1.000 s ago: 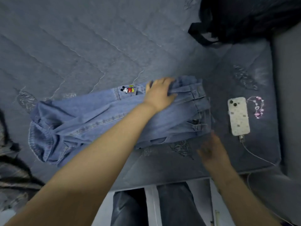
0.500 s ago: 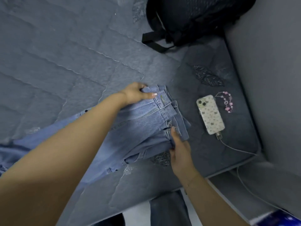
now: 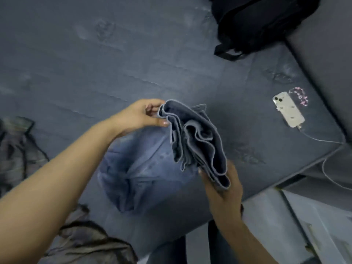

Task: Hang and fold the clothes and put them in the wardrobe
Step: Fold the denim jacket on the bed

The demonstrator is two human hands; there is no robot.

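A dark cloth (image 3: 91,242) lies nearest, at the bed (image 3: 95,63) edge. The right hand (image 3: 222,189) grips one end of the jeans (image 3: 192,141), and the left hand (image 3: 142,116) pinches the other end. The jeans hang over the bed. Farther off lie a phone (image 3: 288,109) and a black bag (image 3: 257,21).

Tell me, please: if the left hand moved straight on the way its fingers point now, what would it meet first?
The left hand points right and already pinches the top edge of the jeans, so the denim comes first. Further along that line lies the phone on the bed, though depth is unclear.
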